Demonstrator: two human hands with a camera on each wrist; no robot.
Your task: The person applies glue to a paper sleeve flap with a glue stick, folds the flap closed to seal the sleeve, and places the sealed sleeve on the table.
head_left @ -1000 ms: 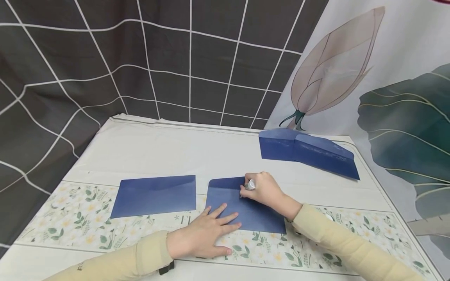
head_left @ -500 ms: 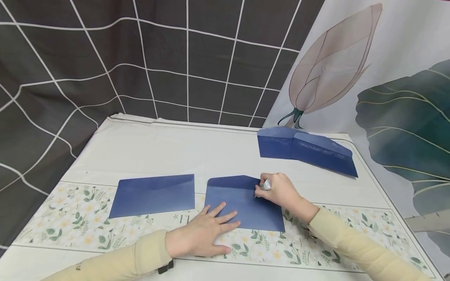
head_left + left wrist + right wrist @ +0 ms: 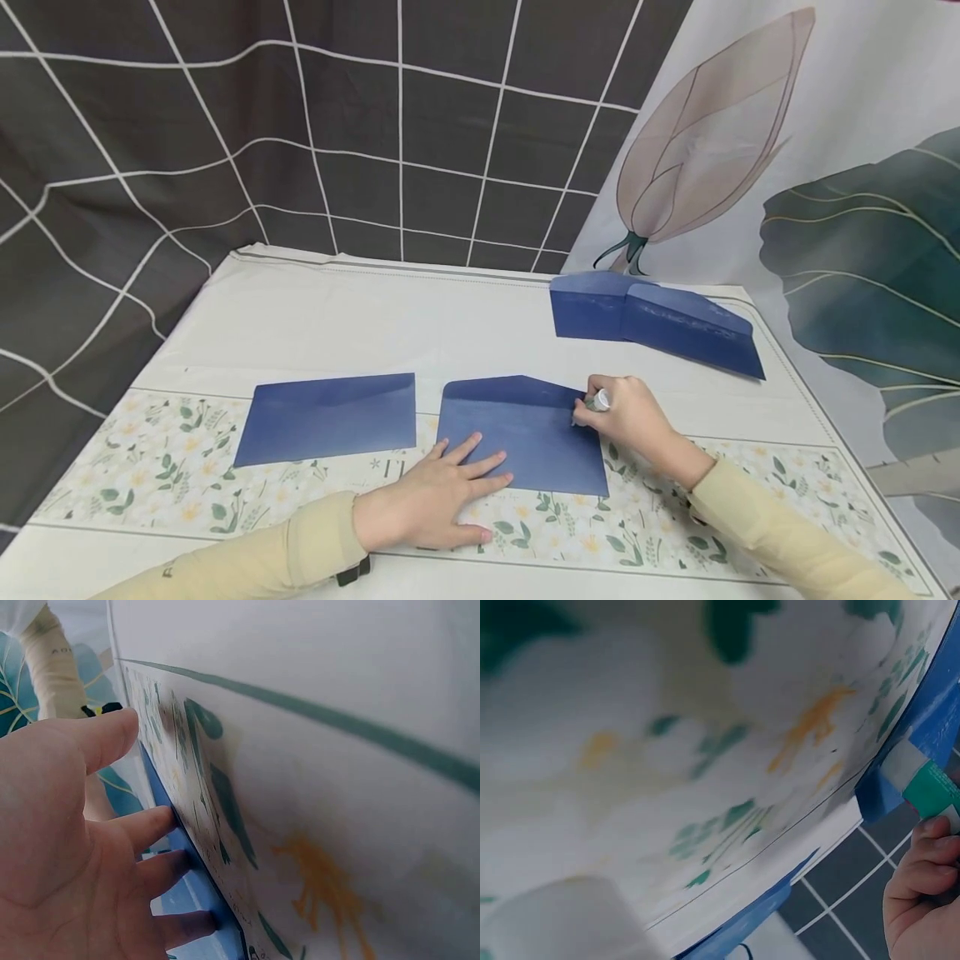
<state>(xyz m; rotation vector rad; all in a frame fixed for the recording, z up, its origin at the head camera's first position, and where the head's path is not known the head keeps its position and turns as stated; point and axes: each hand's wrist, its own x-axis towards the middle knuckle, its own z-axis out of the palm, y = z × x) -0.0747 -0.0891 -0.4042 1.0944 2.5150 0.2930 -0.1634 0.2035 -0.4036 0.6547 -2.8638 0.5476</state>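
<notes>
A blue envelope [image 3: 517,454] lies in front of me with its flap [image 3: 510,389] unfolded away from me. My left hand [image 3: 435,500] rests with spread, straight fingers on its lower left part; in the left wrist view the fingertips [image 3: 196,922] touch the blue paper. My right hand [image 3: 630,417] grips a glue stick [image 3: 930,784] with a green label, seen end-on in the head view. The tip of the glue stick meets the envelope near the right end of the flap's fold. Left of it lies another blue envelope [image 3: 326,419], its flap side not visible.
Two blue envelopes [image 3: 690,329] with unfolded flaps overlap at the back right, one with whitish streaks along its fold. A white cloth [image 3: 375,312] with a floral band covers the table. Dark checked fabric [image 3: 337,125] hangs behind, and a printed curtain [image 3: 750,250] at the right.
My right hand has slid to the right with the glue stick, from the envelope's middle to near its right edge. The left hand stays in place on the paper.
</notes>
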